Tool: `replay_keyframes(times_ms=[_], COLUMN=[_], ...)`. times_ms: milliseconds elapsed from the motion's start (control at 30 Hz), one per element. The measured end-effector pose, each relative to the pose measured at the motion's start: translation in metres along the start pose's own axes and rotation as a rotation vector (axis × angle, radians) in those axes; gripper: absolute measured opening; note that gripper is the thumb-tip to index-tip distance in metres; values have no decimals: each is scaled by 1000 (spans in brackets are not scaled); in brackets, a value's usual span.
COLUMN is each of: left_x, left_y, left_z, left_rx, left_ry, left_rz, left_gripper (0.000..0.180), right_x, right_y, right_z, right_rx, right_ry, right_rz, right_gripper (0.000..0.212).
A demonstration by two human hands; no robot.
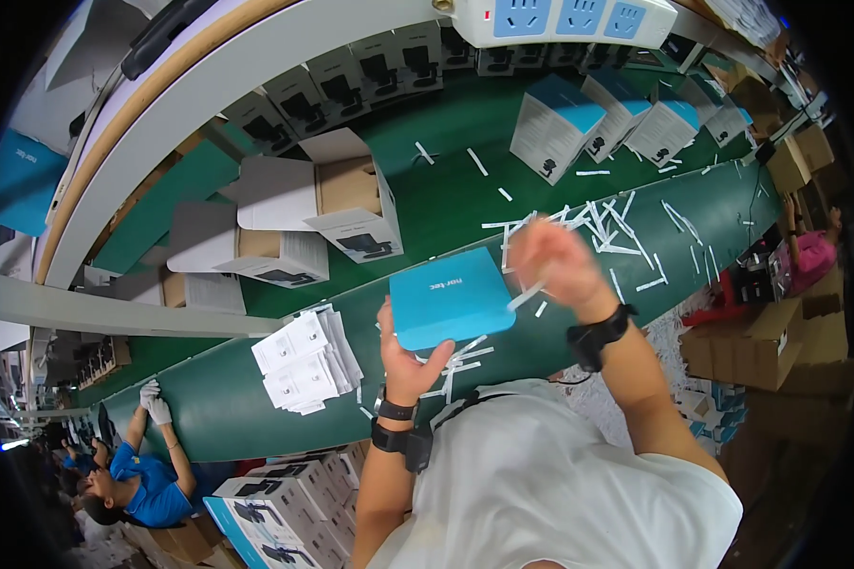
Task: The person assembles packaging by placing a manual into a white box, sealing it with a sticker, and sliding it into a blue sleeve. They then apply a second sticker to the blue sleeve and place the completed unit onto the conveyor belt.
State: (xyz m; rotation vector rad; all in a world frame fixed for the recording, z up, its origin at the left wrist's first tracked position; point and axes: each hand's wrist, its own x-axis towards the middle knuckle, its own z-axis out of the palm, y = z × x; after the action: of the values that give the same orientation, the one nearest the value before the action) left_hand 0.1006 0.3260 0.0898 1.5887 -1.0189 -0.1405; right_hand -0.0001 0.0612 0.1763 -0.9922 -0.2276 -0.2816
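My left hand (410,365) grips a teal-topped box (454,296) from its near left side, thumb along the front edge. The box is held over the green work table's near strip, in front of my chest. To the right of it, my right hand (558,261) is smeared by motion, fingers drawn together. A narrow white strip (528,296) runs from that hand down to the box's right corner. Whether the strip is still stuck to the box is unclear. Loose white strips (612,228) lie scattered on the table beyond my right hand.
A stack of white leaflets (306,362) lies left of the box. Open cartons (356,223) stand farther back, with closed teal-topped boxes (558,123) at the far right. A power strip (565,21) hangs overhead. A gloved co-worker (152,479) sits at the left; packed boxes (289,512) stand below.
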Motion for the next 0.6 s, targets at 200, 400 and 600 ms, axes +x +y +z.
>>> replay_keyframes(times_ms=[200, 400, 600], left_x=[8, 12, 0], left_y=[7, 12, -6], left_z=[-2, -20, -38], left_rx=[-247, 30, 31], left_ry=[172, -6, -84], left_rz=[-59, -67, -120], left_gripper=[98, 47, 48], right_x=[-63, -67, -64], right_y=[-18, 56, 94], right_z=[-57, 23, 24], right_rx=[-1499, -1153, -1171], right_ry=[428, 189, 383], right_rz=[258, 30, -243], right_gripper=[77, 47, 37])
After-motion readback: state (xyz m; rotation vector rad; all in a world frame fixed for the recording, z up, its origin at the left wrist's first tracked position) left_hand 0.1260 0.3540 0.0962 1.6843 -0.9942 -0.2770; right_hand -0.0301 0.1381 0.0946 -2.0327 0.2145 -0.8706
